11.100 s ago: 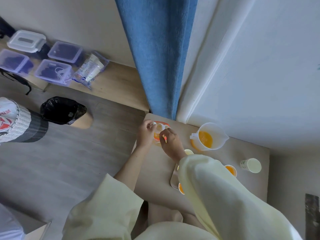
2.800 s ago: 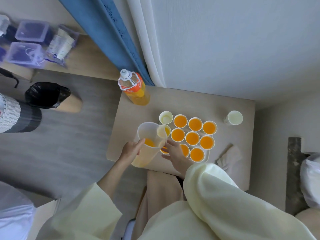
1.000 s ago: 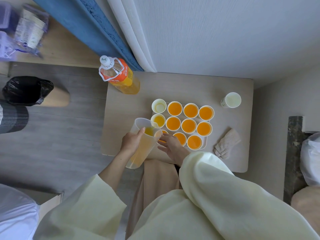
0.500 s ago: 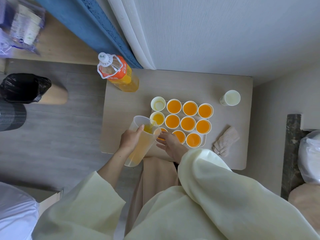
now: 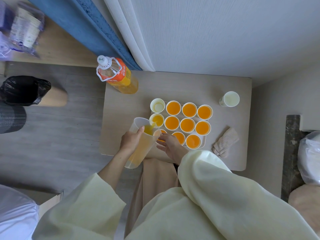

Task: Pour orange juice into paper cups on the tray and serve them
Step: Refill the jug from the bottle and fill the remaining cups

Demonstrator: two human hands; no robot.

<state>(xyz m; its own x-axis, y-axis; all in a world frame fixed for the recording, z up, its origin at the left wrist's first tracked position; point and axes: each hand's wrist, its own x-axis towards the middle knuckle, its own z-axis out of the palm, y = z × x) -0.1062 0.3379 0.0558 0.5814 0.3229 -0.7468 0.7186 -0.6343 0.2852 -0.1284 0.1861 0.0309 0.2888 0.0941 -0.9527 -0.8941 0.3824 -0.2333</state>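
Note:
A clear plastic pitcher [image 5: 142, 146] with orange juice is tilted, and my left hand [image 5: 130, 140] grips its side. Juice runs from its spout into a partly filled paper cup [image 5: 157, 120] in the left column of the tray [image 5: 204, 143]. Behind it stands a nearly empty cup [image 5: 157, 105]. Several other cups on the tray, such as the middle one [image 5: 187, 125], are full of juice. My right hand [image 5: 170, 146] lies with relaxed fingers beside the pitcher, over the front-left cup, which is mostly hidden.
A large orange juice bottle [image 5: 119, 76] stands at the table's far left corner. A lone paper cup [image 5: 229, 99] sits at the far right, a crumpled cloth [image 5: 225, 142] right of the tray. A black-lined bin [image 5: 24, 90] is on the floor left.
The pitcher stays tilted over the left column and juice keeps flowing; the middle-left cup holds more juice than a second ago. Both hands have hardly moved.

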